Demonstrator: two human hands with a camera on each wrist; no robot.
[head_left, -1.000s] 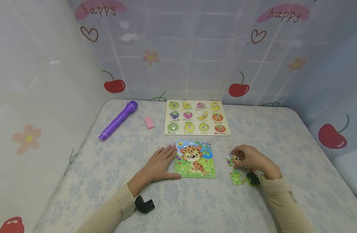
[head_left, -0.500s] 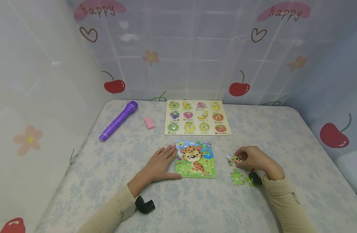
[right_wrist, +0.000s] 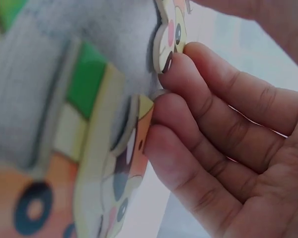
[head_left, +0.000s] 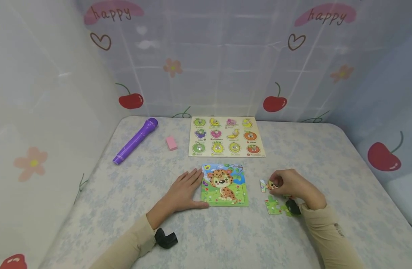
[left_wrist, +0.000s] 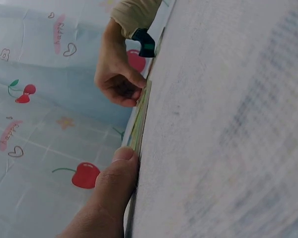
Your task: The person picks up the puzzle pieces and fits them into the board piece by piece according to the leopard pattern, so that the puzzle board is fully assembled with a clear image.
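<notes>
A leopard jigsaw puzzle (head_left: 225, 188) lies in its square board at the middle of the table. Against its left edge rests my left hand (head_left: 183, 191), fingers spread straight and thumb at the near left corner. To the right of the board, my right hand (head_left: 293, 186) pinches a puzzle piece (right_wrist: 164, 44) with part of a face printed on it. Other loose pieces lie close around it: a green one (head_left: 273, 206) nearer me, a small one (head_left: 263, 185) at the left, and a face piece (right_wrist: 131, 153) under the fingertips. The palm and wrist partly hide the rest.
Behind the leopard board lies a wooden fruit puzzle (head_left: 227, 136). A pink block (head_left: 171, 143) and a purple toy microphone (head_left: 135, 141) are at the back left. Patterned curtains (head_left: 206, 56) enclose the table's back and sides.
My left hand stays on the board's edge. The fingers of my right hand have shifted slightly among the loose pieces; the small left piece has turned a little.
</notes>
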